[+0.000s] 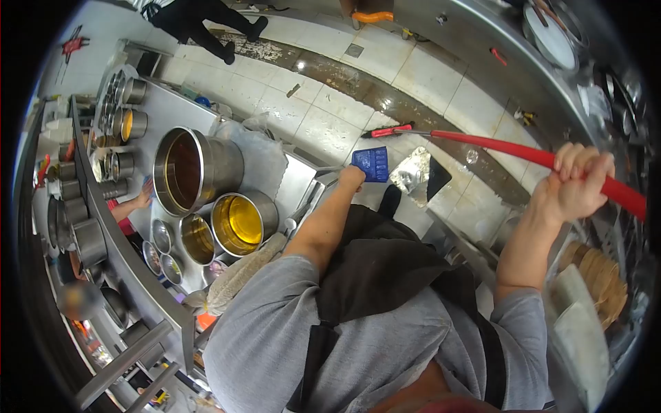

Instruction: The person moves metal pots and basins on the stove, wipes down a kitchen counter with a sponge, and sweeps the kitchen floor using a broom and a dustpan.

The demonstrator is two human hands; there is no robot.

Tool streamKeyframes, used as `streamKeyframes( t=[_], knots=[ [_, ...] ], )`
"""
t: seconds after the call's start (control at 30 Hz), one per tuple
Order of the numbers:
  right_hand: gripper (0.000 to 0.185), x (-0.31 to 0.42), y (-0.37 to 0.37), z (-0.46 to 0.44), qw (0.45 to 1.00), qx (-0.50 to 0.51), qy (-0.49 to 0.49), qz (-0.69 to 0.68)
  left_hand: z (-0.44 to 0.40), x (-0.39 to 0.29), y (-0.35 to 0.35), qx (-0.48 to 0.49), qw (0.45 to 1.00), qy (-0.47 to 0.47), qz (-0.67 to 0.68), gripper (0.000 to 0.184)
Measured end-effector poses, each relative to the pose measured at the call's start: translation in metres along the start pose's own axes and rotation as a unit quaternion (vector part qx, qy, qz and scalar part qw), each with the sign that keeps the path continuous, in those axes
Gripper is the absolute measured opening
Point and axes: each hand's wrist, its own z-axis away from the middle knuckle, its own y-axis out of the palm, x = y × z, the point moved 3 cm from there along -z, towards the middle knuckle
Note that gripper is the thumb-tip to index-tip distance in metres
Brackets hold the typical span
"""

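Note:
My right hand (pixel 575 180) is wrapped round the long red handle of a broom (pixel 492 142), which slants across to the left. Its narrow red-and-black head (pixel 389 130) rests on the wet tiles. At the middle of the view my left hand (pixel 354 178) is closed at the edge of a blue plastic dustpan (pixel 372 164) with ridges on it. Just right of the dustpan, a crumpled shiny silver sheet (pixel 414 175) with a dark part lies on the floor. My fingers hide the dustpan's grip.
Left of me, a steel counter (pixel 180 103) holds a large pot (pixel 233 162) of brown liquid and a pot of yellow liquid (pixel 244 219). Another person's hand (pixel 143 196) reaches over it. A person in dark trousers (pixel 200 20) stands far off. Woven baskets (pixel 595 282) stand at right.

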Motion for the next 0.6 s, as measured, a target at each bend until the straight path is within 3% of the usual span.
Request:
streamKeyframes(
  t=[0.03,0.17,0.27,0.33,0.57,0.6],
  knots=[
    [0.041,0.001,0.003,-0.009,0.999,0.028,0.0,-0.018,-0.01,0.002,-0.009,-0.028,0.995,-0.06,0.069,0.022],
    [0.035,0.0,0.023,-0.041,0.984,0.14,-0.025,-0.106,-0.043,0.01,-0.039,-0.016,0.983,-0.119,0.137,0.02],
    [0.036,-0.016,0.04,-0.07,0.964,0.233,-0.034,-0.126,-0.056,0.025,-0.073,-0.037,0.942,-0.209,0.258,0.02],
    [0.038,-0.032,0.054,-0.085,0.963,0.235,-0.021,-0.133,-0.068,0.04,-0.087,-0.064,0.873,-0.287,0.389,0.023],
    [0.036,-0.106,0.122,-0.152,0.956,0.245,0.029,-0.161,-0.151,0.119,-0.077,-0.061,0.807,-0.334,0.483,0.019],
    [0.036,-0.119,0.134,-0.161,0.954,0.249,0.038,-0.164,-0.154,0.126,-0.073,-0.111,0.718,-0.364,0.583,0.018]
  ],
)
